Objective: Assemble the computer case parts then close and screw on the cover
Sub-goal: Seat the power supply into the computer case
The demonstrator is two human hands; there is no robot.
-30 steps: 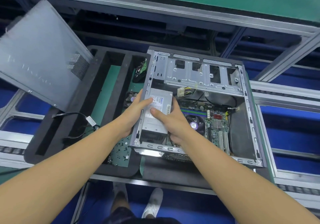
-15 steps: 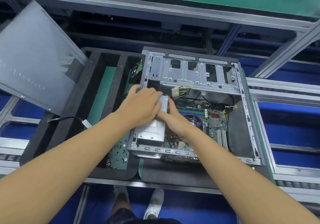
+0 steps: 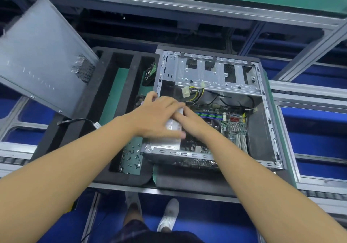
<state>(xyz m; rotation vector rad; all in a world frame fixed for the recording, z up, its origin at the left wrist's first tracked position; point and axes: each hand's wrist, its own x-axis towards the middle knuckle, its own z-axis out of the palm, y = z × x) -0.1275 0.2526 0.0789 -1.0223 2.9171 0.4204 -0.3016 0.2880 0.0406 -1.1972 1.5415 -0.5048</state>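
power supply sits in the near left corner of the open computer case, likely being pressed home. left hand lies flat on top, fingers spread, gripping nothing; right hand braces its inner side, fingers seemingly straight. side cover leans well apart.

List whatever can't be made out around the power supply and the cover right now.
- Power supply, head view: the left hand and right hand cover most of it; its seating is hidden.
- Right hand's fingers: tucked under the left hand; neither hand's grip is clear.
- Screws in the foam tray: too small to count.
- Cover: cut off by the left edge, lettering blurred.
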